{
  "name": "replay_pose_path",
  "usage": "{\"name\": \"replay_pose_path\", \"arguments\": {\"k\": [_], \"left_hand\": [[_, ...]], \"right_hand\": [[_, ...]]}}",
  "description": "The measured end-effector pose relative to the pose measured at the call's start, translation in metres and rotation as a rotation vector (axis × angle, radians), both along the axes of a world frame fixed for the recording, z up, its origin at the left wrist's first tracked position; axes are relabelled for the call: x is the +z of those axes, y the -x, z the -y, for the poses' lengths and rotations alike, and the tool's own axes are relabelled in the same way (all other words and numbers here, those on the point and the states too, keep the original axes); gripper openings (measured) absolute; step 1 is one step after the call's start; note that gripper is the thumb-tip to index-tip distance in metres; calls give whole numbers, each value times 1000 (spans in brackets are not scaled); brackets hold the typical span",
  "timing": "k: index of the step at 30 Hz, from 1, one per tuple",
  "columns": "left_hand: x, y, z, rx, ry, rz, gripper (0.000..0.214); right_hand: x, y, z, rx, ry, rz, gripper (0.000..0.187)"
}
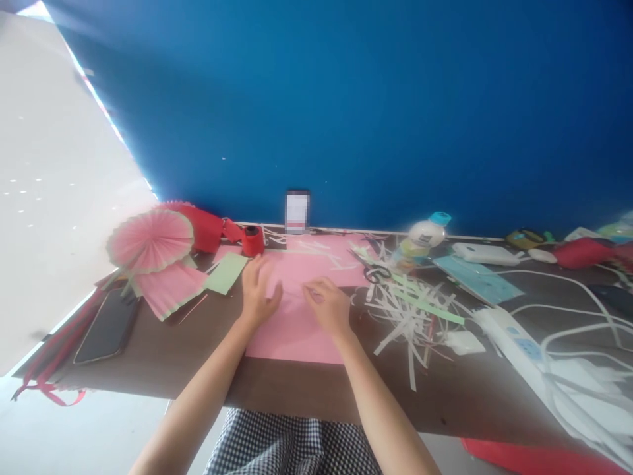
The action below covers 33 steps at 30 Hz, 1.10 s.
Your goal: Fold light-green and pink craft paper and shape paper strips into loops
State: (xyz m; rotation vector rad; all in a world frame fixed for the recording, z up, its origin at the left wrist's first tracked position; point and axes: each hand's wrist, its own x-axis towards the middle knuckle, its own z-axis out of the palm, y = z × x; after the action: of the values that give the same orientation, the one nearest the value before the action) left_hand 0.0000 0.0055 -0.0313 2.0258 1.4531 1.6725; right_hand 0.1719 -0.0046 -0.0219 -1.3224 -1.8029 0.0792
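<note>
A pink paper sheet (297, 330) lies on the brown table (198, 356) straight ahead. My left hand (258, 290) rests flat on the sheet's left part, fingers stretched forward. My right hand (327, 305) lies on the sheet's right part with fingers curled inward, pinching at the paper; the frame is blurred. A pile of white and green paper strips (413, 310) lies just right of my right hand, with black-handled scissors (378, 272) behind it.
Pink pleated paper fans (151, 241) and a red ribbon roll (252, 240) sit at the back left, a dark phone (107, 326) at the left edge. A bottle (425, 234), a white power strip (514, 336) and cables lie right. A blue wall stands behind.
</note>
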Motion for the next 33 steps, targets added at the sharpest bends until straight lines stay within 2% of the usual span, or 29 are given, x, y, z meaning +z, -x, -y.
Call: {"name": "replay_pose_path", "arguments": {"k": [1,3,7,13,19,21,24,28,30,33], "left_hand": [[1,-3,2,-54,-2,-107,36],[2,-9,4,-153,53,-171,24],[4,-16,5,-265,194,19,9],[7,-15,6,-350,317,170,6],[9,-13,7,-390,331,134,7],[9,-15,7,-430,404,238,9],[6,-19,5,-492,542,514,15],[3,-17,-3,-482,731,965,18],[3,-15,-7,-506,790,1121,20],[4,-14,-8,-514,770,1194,22]], "right_hand": [[0,1,0,9,-15,22,15],[0,2,1,27,-44,56,14],[-1,3,1,50,-94,100,16],[-1,1,2,87,-129,174,18],[4,2,5,140,-136,220,19],[5,2,7,168,-166,212,17],[7,1,9,175,-208,93,15],[10,-6,5,-10,-222,-284,12],[10,-10,1,-38,-169,-397,15],[8,-15,-5,19,-38,-436,22]]}}
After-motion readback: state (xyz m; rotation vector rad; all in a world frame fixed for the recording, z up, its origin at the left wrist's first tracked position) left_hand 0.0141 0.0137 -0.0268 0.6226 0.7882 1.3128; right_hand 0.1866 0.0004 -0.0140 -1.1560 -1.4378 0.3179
